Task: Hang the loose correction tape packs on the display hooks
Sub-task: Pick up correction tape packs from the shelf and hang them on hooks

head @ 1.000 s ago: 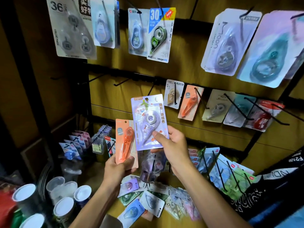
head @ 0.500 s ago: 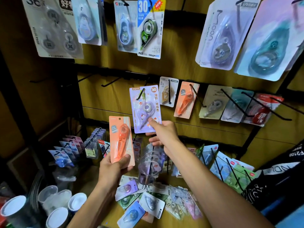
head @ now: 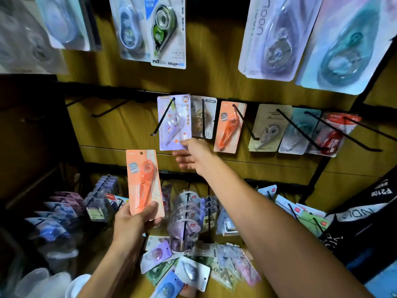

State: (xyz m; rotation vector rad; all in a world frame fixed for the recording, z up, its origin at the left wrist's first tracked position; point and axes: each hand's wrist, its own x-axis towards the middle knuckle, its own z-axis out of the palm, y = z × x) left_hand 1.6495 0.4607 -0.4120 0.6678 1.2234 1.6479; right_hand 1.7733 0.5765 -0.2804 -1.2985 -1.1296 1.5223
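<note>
**Wooden shelf and its loose packs**

A wooden shelf (head: 129,284) ran below the display — brown, its surface partly covered. Directly on it lay a scattered heap of loose correction tape packs (head: 191,269), overlapping and tilted at odd angles — purple, green, blue, white and pink cards among them, some blurred.

The pack on the black hook (head: 163,119) is a lilac correction tape pack (head: 174,122) with small orange and white motifs, the held orange correction tape pack (head: 144,181) is peach with a blue label, and the backboard (head: 214,82) is yellow-brown woodgrain
</note>
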